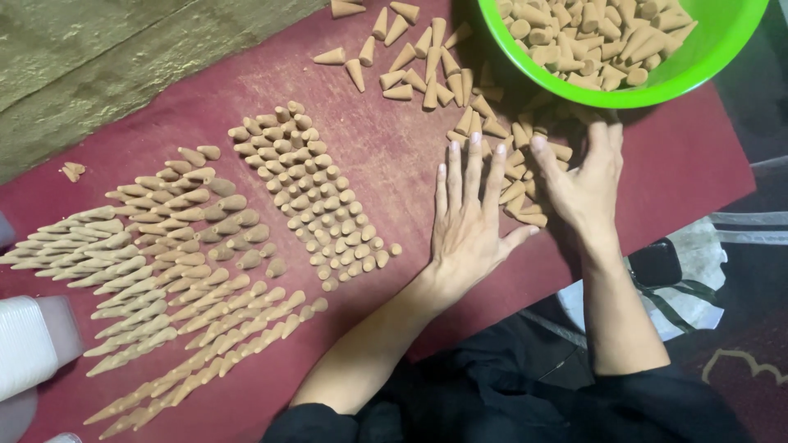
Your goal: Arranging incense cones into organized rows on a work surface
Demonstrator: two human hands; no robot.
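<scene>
L hand point(468, 217) & R hand point(584, 182) flat on matte tan cones point(515, 168), maroon mat point(394, 164).

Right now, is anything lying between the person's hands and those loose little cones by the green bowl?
Nothing visible: the left hand and right hand already rest on the loose cones below the green bowl.

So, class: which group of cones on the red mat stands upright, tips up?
The tight block of cones in the mat's middle; the rows left of it and the loose pile lie flat.
</scene>
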